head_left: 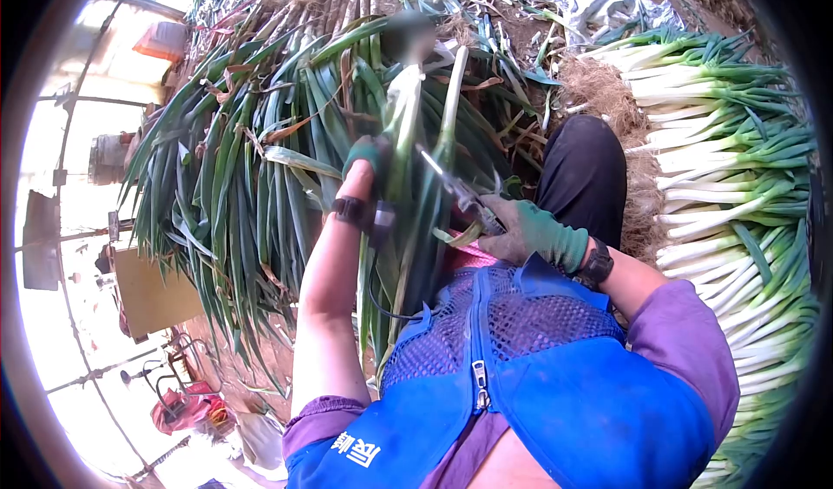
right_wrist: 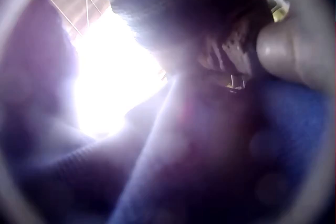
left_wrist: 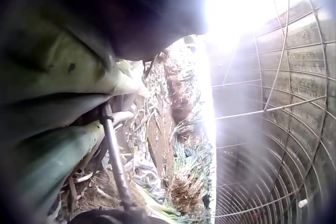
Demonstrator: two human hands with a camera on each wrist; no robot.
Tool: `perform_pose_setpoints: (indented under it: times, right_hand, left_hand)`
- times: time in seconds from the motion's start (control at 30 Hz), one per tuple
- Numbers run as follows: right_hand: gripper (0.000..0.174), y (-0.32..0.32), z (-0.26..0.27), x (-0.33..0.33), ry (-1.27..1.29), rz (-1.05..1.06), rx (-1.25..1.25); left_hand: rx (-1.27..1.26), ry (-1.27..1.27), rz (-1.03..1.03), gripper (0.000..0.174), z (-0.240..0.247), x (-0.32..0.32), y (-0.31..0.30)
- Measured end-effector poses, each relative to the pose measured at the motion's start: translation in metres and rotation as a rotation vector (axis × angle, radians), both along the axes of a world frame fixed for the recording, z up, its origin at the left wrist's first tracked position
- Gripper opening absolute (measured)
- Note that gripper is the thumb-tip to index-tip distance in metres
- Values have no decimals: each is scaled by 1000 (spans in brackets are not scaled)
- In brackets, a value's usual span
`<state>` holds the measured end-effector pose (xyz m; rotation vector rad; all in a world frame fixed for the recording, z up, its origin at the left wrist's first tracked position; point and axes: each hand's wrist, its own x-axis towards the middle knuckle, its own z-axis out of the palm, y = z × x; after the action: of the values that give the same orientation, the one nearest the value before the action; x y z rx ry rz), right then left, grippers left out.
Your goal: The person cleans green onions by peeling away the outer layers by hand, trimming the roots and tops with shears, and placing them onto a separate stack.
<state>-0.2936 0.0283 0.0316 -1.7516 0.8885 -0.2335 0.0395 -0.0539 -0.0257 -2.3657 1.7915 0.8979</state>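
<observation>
Left hand (head_left: 368,153) around leeks (head_left: 402,129), right hand (head_left: 536,233) around metal tool (head_left: 460,192).

The leek (head_left: 401,146) has a pale stalk and green leaves, its top blurred. The metal-tubed tool (head_left: 467,198) tilts, its tip near the leek.

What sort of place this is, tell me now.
Likely a greenhouse or tunnel where leek-like vegetables are cleaned: a curved grey wall ribbed with thin metal bars, a big heap of long green leafy stalks, and a row of clean white-and-green stalks.
</observation>
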Motion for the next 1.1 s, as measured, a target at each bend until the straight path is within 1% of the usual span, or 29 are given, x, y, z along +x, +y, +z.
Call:
perform_pose_setpoints:
  times: [0.03,0.1,0.13,0.2,0.23,0.27,0.3,0.33,0.37,0.43,0.5,0.57,0.6,0.67,0.7,0.73,0.8,0.83,0.87,0.93,0.97,1.0,1.03,1.1]
  right_hand:
    - [57,-5,0,0,29,-20,43]
    - [52,-18,0,3,95,-66,92]
    - [51,-27,-5,7,81,-94,84]
    - [48,-50,-28,17,49,-150,67]
    - [48,-61,-36,24,72,-186,37]
    - [48,-72,-42,33,94,-221,7]
    - [48,-83,-47,40,116,-257,-23]
    - [47,-92,-51,46,114,-251,-32]
    - [47,-99,-53,51,113,-244,-39]
    - [46,-110,-58,59,117,-255,-56]
    - [48,-110,-58,60,110,-245,-64]
    - [50,-104,-56,56,75,-212,-46]
    - [52,-91,-50,48,46,-183,-24]
    - [58,-65,-45,36,-13,-82,29]
    - [59,-50,-31,29,16,-13,35]
    - [59,-40,-18,24,44,55,42]
    - [59,-38,-19,21,107,5,70]
    - [59,-37,-20,18,138,-22,84]
    - [58,-44,-39,19,99,-115,82]
    - [50,-69,-70,25,13,-228,99]
    - [53,-81,-57,29,85,-237,50]
    - [52,-94,-58,36,96,-242,19]
    - [51,-107,-62,44,108,-246,-11]
    - [52,-133,-68,57,164,-239,-47]
  left_hand:
    - [-75,99,108,59,-5,-2,4]
    - [-11,249,218,68,12,-14,12]
    - [20,318,277,72,21,-20,16]
    - [85,421,375,66,27,-26,21]
    - [3,395,60,43,-3,-5,22]
    - [-121,360,-233,24,-33,17,24]
    - [-89,420,-134,25,-20,9,28]
    - [77,514,169,29,-10,-2,27]
    - [193,578,506,34,12,-19,27]
    - [137,479,281,41,-4,-5,28]
    - [162,738,359,45,-2,-4,31]
    - [265,1354,736,44,11,-6,39]
    - [417,1692,789,40,38,-15,44]
    - [251,1552,689,38,41,-7,45]
    - [246,1599,841,40,17,4,38]
    - [298,1515,804,40,8,11,35]
    - [401,1346,726,42,1,18,34]
    - [344,1305,756,46,-7,13,35]
    - [255,1175,620,47,-10,8,35]
    - [246,1145,568,50,-24,-4,38]
    - [225,1024,406,52,-48,5,42]
    - [80,850,143,54,-90,22,42]
    - [-89,635,-78,56,-131,39,42]
    - [-74,525,-115,53,-122,34,42]
